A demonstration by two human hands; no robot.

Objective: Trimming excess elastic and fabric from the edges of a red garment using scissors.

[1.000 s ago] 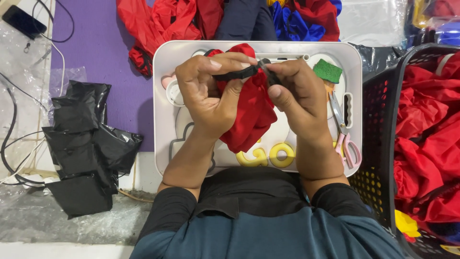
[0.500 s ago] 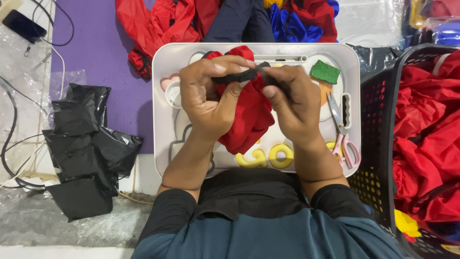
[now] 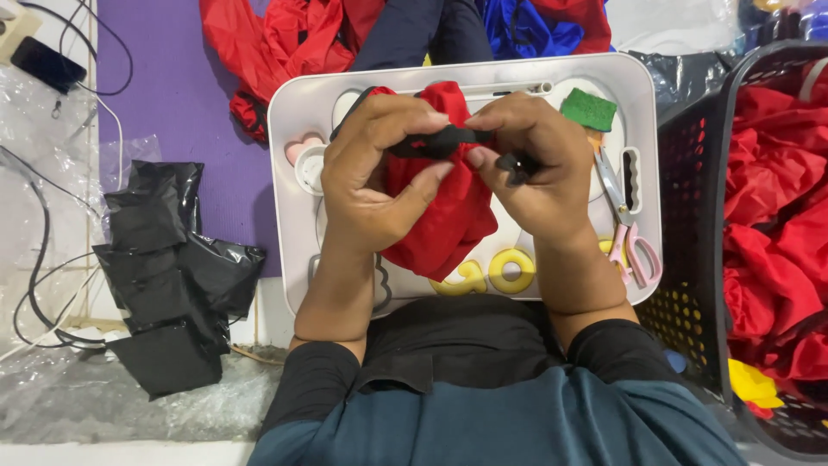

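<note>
Both my hands are raised over a white tray that rests on my lap. My left hand grips a bunched red cloth and pinches one end of a black strap that runs across its top. My right hand pinches the strap's other end, with a small black piece between its fingers. The cloth hangs down between my palms and its lower part covers the middle of the tray.
Scissors with pink handles, a green sponge and yellow rings lie on the tray. A black basket full of red cloth stands at the right. Black plastic bags lie on the left, cables beyond them. More red cloth and blue cloth are piled behind the tray.
My hands have drawn a little closer together on the black strap and the red cloth has bunched slightly. The tray and the rest stay put.
</note>
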